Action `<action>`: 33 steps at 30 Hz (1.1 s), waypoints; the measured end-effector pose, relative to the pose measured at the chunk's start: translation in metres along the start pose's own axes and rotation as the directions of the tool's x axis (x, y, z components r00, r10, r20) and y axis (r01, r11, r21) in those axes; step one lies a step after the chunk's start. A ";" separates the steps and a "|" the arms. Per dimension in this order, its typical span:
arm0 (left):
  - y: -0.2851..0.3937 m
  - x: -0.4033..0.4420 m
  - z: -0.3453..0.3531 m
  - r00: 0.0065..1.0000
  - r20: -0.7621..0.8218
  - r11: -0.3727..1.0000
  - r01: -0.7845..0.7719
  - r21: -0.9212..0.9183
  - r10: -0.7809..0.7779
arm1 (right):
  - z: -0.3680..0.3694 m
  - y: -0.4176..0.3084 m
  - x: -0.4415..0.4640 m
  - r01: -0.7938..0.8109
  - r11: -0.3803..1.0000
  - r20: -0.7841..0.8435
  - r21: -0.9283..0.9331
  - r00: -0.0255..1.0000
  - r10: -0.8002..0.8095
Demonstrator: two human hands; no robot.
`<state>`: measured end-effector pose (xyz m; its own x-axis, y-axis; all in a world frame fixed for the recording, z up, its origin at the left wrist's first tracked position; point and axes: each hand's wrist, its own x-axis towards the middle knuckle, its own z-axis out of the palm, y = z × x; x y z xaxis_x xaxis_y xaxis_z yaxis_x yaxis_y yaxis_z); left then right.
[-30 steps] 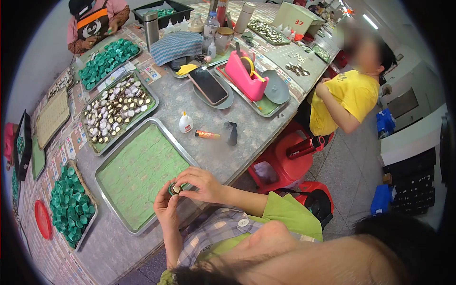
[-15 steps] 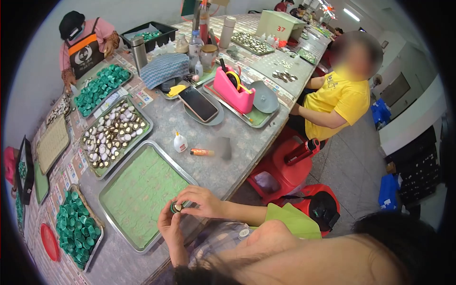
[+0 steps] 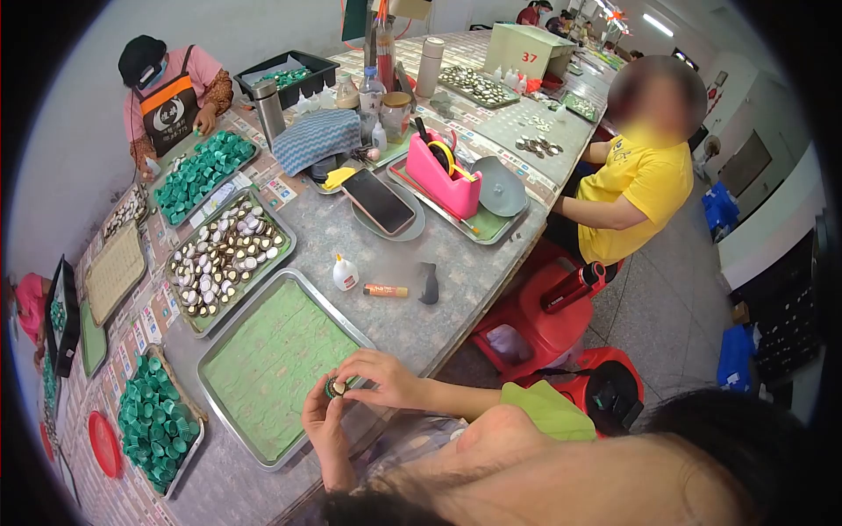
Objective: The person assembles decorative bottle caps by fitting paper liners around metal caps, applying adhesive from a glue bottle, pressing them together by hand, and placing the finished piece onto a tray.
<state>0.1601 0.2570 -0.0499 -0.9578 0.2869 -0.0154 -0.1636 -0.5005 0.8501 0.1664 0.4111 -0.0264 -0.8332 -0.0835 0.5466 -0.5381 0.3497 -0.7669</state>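
Note:
Between the fingertips of both hands is a small green cup with a dark-and-cream disc in or against it. My left hand pinches the cup from the near side. My right hand is closed with its fingertips at the disc; whether it grips the disc or the cup's edge is too small to tell. Both hands are over the edge of a metal tray lined with green. Many loose green cups fill a tray to the left, and dark-and-white discs cover another tray farther back.
A white glue bottle, an orange tube and a phone lie beyond the tray. A pink tape dispenser stands farther off. A red lid is at left. Co-workers sit across the table and to the right.
The whole view has shifted slightly right and down. Both hands stay together at the small green cup, with only slight finger movement. The co-worker across the table leans lower.

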 end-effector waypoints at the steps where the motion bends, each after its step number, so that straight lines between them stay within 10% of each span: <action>1: 0.001 -0.001 0.001 1.000 0.003 1.000 0.000 0.002 0.000 | 0.000 0.001 0.000 -0.002 1.000 0.006 0.000 1.000 0.002; 33: 0.009 0.000 -0.010 0.998 0.040 0.998 -0.047 0.051 0.045 | 0.009 -0.006 0.006 -0.084 0.994 0.077 0.070 0.994 0.079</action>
<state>0.1559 0.2441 -0.0473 -0.9540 0.2964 0.0442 -0.1058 -0.4711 0.8757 0.1640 0.4003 -0.0212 -0.8804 -0.1276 0.4568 -0.4736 0.2897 -0.8317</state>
